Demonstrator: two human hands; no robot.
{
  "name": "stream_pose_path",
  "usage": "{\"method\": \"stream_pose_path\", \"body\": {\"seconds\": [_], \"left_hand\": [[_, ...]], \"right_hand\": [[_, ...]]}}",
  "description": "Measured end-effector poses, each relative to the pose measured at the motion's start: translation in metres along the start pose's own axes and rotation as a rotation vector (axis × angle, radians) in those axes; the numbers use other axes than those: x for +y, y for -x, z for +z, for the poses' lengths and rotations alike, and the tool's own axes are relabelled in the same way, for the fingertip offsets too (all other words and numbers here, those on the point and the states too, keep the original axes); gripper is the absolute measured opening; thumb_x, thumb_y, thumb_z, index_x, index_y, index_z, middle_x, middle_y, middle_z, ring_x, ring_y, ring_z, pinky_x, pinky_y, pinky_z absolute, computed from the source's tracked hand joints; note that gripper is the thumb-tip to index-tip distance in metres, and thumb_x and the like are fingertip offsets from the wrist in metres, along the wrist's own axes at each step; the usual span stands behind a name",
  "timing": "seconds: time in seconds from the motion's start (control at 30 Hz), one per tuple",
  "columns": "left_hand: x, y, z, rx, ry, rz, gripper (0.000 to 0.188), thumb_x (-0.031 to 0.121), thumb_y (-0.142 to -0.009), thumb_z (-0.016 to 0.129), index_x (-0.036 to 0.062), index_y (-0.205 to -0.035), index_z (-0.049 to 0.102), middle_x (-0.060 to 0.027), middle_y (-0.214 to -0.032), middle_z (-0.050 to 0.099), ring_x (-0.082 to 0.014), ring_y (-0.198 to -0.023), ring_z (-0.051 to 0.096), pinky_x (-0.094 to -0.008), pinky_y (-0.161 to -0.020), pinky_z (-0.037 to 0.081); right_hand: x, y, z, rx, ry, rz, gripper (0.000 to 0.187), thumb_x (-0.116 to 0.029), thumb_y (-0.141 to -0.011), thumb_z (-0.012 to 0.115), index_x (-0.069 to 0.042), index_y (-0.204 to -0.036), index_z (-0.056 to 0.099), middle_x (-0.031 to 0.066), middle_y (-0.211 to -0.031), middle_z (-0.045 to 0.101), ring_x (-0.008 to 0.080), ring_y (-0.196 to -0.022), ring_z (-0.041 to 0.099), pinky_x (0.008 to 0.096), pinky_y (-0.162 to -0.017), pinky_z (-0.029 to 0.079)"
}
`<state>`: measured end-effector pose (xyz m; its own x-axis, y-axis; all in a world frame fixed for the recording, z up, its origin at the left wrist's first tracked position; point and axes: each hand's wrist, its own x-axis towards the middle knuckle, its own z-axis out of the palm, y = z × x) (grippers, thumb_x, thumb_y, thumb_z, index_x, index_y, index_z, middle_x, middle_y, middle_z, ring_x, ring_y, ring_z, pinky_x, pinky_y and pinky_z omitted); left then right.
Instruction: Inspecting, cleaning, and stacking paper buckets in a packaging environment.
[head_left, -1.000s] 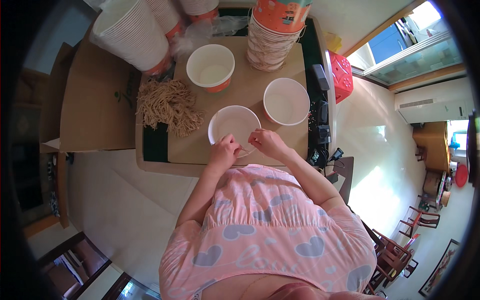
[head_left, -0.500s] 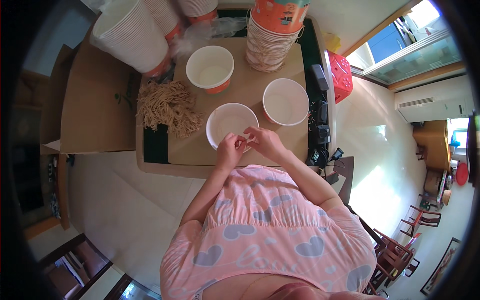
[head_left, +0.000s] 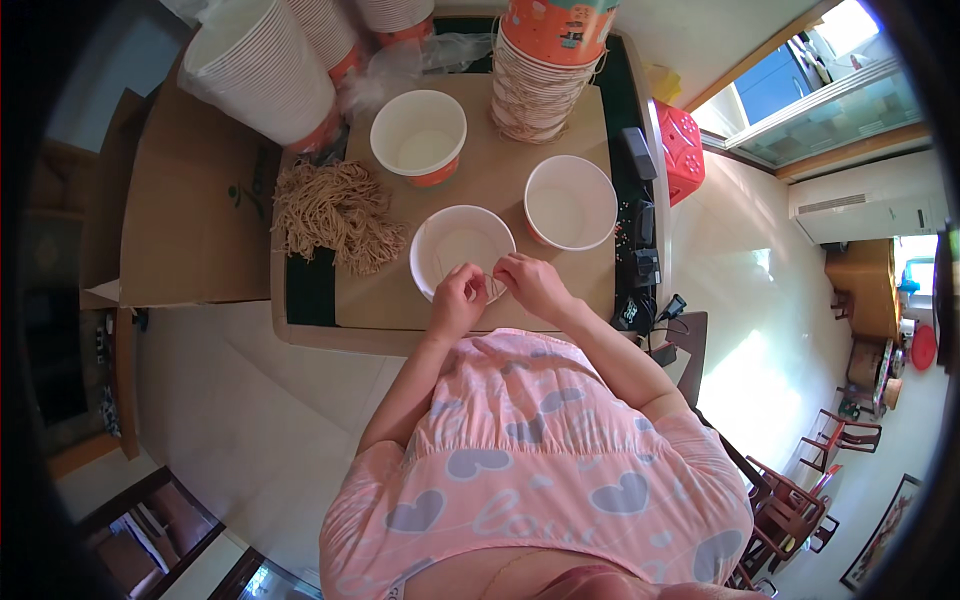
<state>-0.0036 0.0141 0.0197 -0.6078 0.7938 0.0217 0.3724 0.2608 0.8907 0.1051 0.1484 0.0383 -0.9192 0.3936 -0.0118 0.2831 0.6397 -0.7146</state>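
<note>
At the near rim of a white paper bucket, both hands work close together with fingers pinched. My left hand and my right hand grip a thin string, of which only a short bit shows between the fingertips. Two more paper buckets stand beyond: one with an orange base to the back left, another to the right. A tangled heap of beige strings lies left of the nearest bucket.
A brown cardboard sheet covers the table middle. Behind rises a stack of orange buckets wound with strings; nested white buckets stand back left beside a cardboard box. Black power adapters and cables line the right edge.
The fingertips of both hands have drawn slightly apart at the bucket's near rim, baring a short bit of string. The buckets stay in place.
</note>
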Motion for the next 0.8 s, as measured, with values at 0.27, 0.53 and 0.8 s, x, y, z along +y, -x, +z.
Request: {"method": "stream_pose_path", "body": {"seconds": [0.27,0.53,0.8], "left_hand": [[0.000,0.002,-0.013,-0.093,-0.378,0.379,0.026,0.000,-0.072,0.064,0.0183,-0.090,0.069,-0.0037,-0.079,0.052,-0.0207,-0.070,0.057,-0.0336,-0.060,0.048],[0.011,-0.001,-0.011,-0.179,-0.203,0.105,0.005,0.007,-0.079,0.065,0.0054,-0.083,0.064,-0.0050,-0.086,0.054,-0.0174,-0.065,0.057,-0.0299,-0.060,0.048],[-0.012,-0.011,-0.004,-0.287,0.495,-0.561,0.011,0.013,-0.088,0.061,0.0044,-0.082,0.065,0.0034,-0.062,0.053,-0.0035,-0.052,0.046,-0.0178,-0.044,0.033]], "right_hand": [[0.004,-0.001,-0.002,-0.078,0.013,-0.010,0.013,-0.017,-0.086,0.053,-0.006,-0.086,0.060,0.0112,-0.086,0.061,0.0324,-0.077,0.061,0.0420,-0.067,0.049],[0.004,0.004,-0.004,-0.030,-0.020,-0.018,0.011,-0.015,-0.084,0.055,-0.007,-0.084,0.062,0.0110,-0.085,0.061,0.0316,-0.077,0.061,0.0407,-0.067,0.049],[-0.012,0.017,-0.002,0.099,-0.190,0.087,0.009,-0.013,-0.079,0.064,-0.006,-0.084,0.061,0.0113,-0.085,0.059,0.0298,-0.072,0.061,0.0383,-0.064,0.049]]}}
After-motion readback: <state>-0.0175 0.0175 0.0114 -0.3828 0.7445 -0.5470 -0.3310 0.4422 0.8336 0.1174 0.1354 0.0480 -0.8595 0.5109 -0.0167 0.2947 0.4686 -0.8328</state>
